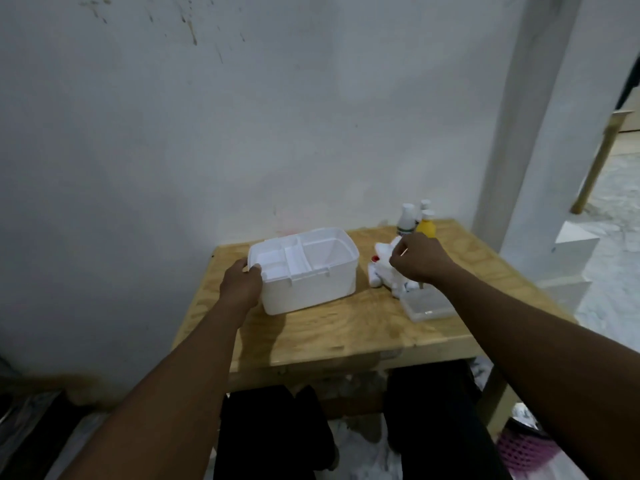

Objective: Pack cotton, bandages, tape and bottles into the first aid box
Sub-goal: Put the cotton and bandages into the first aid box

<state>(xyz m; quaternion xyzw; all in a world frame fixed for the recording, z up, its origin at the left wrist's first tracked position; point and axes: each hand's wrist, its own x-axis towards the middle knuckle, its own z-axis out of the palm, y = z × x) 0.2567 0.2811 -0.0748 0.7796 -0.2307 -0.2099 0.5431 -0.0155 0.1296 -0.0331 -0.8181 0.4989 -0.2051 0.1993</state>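
left hand (242, 282) grips the left end of the open first aid box (311, 289), fingers curled over its rim. right hand (419, 259) hangs with fingers curled just above the white dressings (381, 268); whether they pinch anything cannot be told. the box lies left of these fingers, long axis left-to-right. the bottles (407, 220) stand just beyond them.

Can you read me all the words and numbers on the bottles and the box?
There are no words or numbers clear enough to read in this picture.
The white bottle has a dark band low down, maybe a label, but it is too blurred to read.
The yellow bottle shows no writing.
The first aid box is plain white and shows no writing.
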